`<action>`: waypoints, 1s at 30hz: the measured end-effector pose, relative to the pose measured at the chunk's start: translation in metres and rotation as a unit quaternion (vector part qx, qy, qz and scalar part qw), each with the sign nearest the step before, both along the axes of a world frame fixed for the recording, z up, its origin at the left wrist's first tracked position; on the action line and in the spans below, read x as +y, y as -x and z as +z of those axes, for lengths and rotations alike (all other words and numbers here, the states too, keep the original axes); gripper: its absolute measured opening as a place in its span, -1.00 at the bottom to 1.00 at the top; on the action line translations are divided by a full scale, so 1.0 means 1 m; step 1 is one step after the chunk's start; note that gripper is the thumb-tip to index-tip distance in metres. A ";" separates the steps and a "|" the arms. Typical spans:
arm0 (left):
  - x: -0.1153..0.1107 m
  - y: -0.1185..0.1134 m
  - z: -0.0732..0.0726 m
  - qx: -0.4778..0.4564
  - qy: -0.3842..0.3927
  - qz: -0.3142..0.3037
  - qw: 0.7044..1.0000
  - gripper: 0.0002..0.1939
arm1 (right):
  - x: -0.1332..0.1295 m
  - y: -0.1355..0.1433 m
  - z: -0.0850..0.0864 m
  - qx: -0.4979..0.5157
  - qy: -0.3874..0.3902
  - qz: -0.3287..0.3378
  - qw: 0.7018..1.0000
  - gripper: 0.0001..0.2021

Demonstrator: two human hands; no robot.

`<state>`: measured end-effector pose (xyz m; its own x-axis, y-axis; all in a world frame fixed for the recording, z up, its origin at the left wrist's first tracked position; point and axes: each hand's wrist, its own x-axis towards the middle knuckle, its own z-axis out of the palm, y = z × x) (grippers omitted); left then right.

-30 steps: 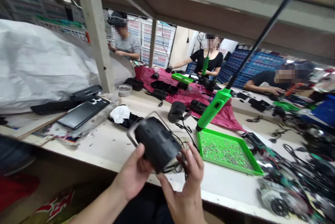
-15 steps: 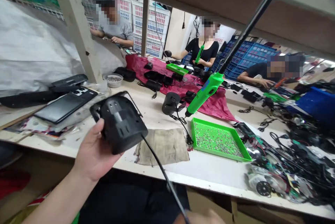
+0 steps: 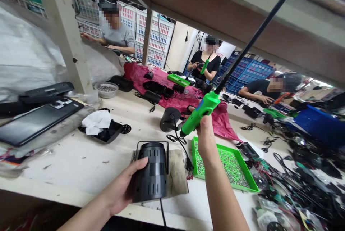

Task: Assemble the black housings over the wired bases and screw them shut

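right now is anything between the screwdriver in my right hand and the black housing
The bracket runs along the black housing on the side toward the right hand, and a looped cord shows beside the tip of the green screwdriver; nothing else visible stands between.

Head camera | head-worn, facing forward and down across bench (image 3: 72,162) | near left hand (image 3: 122,188), right hand (image 3: 206,137) | looks beneath shelf (image 3: 205,4) to farther crates (image 3: 153,38)

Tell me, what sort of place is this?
Probably a small assembly or repair workshop. The right hand grips a green tool, apparently a power screwdriver; a green tray holds small metal pieces, perhaps screws; and a tangle of wires and parts lies further right.
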<state>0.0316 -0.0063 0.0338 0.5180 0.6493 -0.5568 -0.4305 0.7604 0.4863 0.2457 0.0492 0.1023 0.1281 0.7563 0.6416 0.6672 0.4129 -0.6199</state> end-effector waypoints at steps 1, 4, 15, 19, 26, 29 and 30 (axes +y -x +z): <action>0.002 -0.001 0.000 0.009 -0.008 0.014 1.000 -0.50 | 0.004 0.006 0.003 0.017 0.007 0.015 1.000 -0.44; 0.004 -0.001 -0.001 0.033 -0.031 0.047 0.998 -0.56 | -0.010 0.019 0.011 0.157 0.021 0.075 0.985 -0.38; 0.009 0.002 -0.007 -0.009 -0.063 0.015 0.998 -0.39 | -0.082 -0.004 0.029 0.465 0.069 0.015 0.883 -0.49; 0.008 0.005 -0.011 -0.007 -0.076 0.006 0.997 -0.21 | -0.072 0.004 0.027 0.413 0.094 0.045 0.905 -0.45; -0.001 0.000 -0.002 0.045 -0.135 0.007 0.990 -0.16 | -0.074 0.011 0.008 0.307 0.078 0.116 0.941 -0.58; -0.003 -0.008 0.003 0.090 -0.119 0.032 0.988 -0.30 | -0.078 0.014 0.007 0.349 0.053 0.108 0.929 -0.68; -0.003 -0.011 0.005 0.103 -0.119 0.037 0.987 -0.31 | -0.078 0.016 0.010 0.379 0.035 0.114 0.918 -0.67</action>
<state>0.0429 -0.0093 0.0384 0.3559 0.8062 -0.4727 -0.3541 0.5844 0.7301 0.2298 -0.0287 0.1119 0.3510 0.8544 0.3831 -0.0649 0.4304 -0.9003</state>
